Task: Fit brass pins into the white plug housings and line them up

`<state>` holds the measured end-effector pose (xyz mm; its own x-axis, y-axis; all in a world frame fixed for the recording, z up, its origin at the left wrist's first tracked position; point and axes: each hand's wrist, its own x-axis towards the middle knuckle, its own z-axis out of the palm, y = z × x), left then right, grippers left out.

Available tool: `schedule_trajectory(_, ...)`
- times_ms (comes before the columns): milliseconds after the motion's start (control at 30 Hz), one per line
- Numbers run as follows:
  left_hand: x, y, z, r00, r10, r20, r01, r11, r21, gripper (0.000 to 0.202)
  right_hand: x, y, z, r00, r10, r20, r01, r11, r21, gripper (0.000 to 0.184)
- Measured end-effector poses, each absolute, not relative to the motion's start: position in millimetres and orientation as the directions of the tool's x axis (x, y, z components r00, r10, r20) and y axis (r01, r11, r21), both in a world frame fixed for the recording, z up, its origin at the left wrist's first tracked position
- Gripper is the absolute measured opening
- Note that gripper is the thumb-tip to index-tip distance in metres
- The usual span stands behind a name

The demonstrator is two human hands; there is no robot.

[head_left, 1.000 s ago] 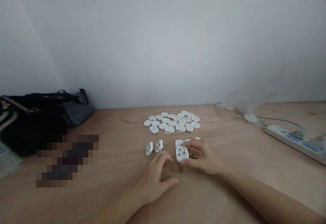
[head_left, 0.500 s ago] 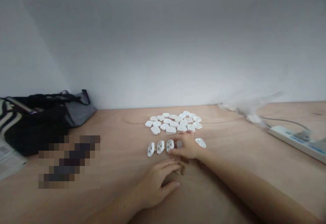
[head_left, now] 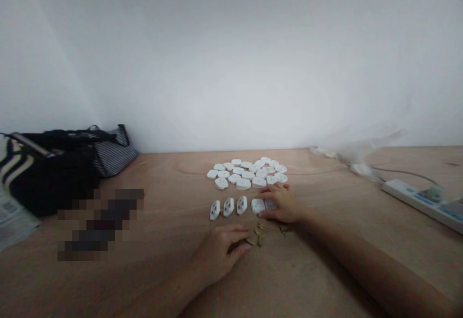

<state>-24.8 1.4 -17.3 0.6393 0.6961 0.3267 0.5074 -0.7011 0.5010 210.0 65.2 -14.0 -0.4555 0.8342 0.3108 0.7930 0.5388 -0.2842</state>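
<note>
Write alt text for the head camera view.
A person's right hand rests on white plug pieces at the end of a row on a wooden table, the left hand beside small brass pins. Behind lies a cluster of more; a black bag left, a power strip right.

The wooden tabletop [head_left: 325, 270] carries a heap of white plug shells [head_left: 248, 173]. Just nearer than the heap: a row of shells [head_left: 228, 207], then brass pins [head_left: 259, 233]. Far left of the heap lies a black bag [head_left: 54, 173], and far right a power strip [head_left: 419, 197].

Head camera only: one view, forward and down.
Sits low over the wooden table [head_left: 361, 202], facing the white wall [head_left: 231, 67]; left hand [head_left: 217, 253] and right hand [head_left: 284, 205] lie close below centre, forearms entering from the bottom edge.
</note>
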Motion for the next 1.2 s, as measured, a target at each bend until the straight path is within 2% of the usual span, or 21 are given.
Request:
schedule_trajectory(133,-21,3,-18,0.628,0.687,0.366,0.488,-0.714,0.502,0.016,208,54,-10,-0.424,0.837,0.345,0.8,0.525,-0.291,0.045)
schedule_trajectory(333,-19,2,-15,0.523,0.704,0.48,0.452,-0.707,0.544,0.012,209,11,-9,-0.348,0.827,0.441,0.742,0.531,-0.41,0.039)
schedule_trajectory(433,-20,0,-15,0.453,0.684,0.571,0.445,-0.729,0.52,0.009,207,-7,-10,-0.386,0.808,0.446,0.715,0.567,-0.41,0.038)
schedule_trajectory(533,-18,-3,-14,0.454,0.65,0.61,0.438,-0.759,0.482,0.009,203,-14,-9,-0.415,0.792,0.448,0.694,0.594,-0.406,0.038)
schedule_trajectory(1000,-11,-6,-9,0.502,0.614,0.609,0.433,-0.788,0.438,0.014,195,-17,-7,-0.436,0.758,0.485,0.677,0.632,-0.378,0.036)
schedule_trajectory(1200,-10,-5,-12,0.483,0.491,0.725,0.357,-0.866,0.349,0.01,192,-18,-9,-0.413,0.733,0.541,0.67,0.647,-0.365,0.04)
